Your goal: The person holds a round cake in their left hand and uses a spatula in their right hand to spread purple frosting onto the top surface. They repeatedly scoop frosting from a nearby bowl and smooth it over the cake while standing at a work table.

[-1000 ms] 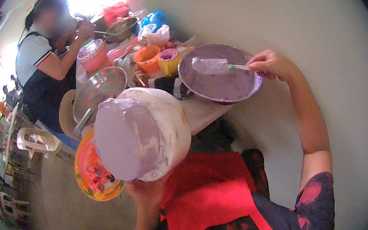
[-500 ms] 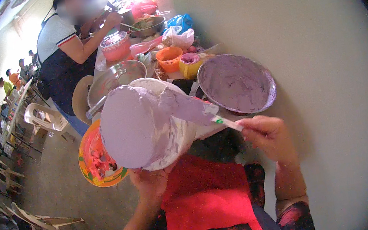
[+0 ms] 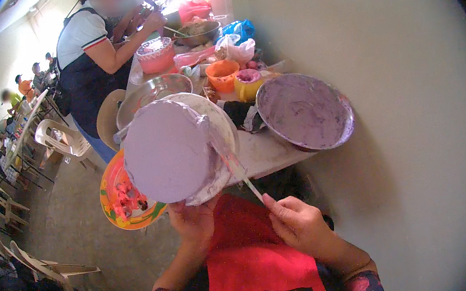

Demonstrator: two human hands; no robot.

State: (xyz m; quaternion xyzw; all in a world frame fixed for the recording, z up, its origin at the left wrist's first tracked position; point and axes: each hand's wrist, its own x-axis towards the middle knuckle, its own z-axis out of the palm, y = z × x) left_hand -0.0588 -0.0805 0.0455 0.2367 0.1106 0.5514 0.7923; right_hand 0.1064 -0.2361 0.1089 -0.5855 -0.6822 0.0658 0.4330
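A round cake (image 3: 165, 151) coated in smooth lilac icing is tilted with its top toward me, on a white round board (image 3: 228, 124) smeared with icing. My left hand (image 3: 191, 223) grips the board from below at its near edge; some fingers are hidden beneath it. Pinched by its pale handle in my right hand (image 3: 297, 219) is an icing spatula (image 3: 234, 165), its blade lying along the cake's right side. To the right, a large bowl (image 3: 305, 110) has lilac icing spread over its inside.
Left of the cake is an orange-rimmed plate (image 3: 114, 209) with pink icing. Behind stand a metal bowl (image 3: 181, 82), an orange bowl (image 3: 223, 75), a yellow cup (image 3: 249, 85) and a pink cake (image 3: 156, 56). A co-worker (image 3: 87, 70) stands at the table's far left; a wall (image 3: 415, 111) bounds the right.
My right hand has moved left and down, bringing the spatula from across the cake's right to its side. The icing heaped on the blade has mostly gone; the cake's top faces me more.
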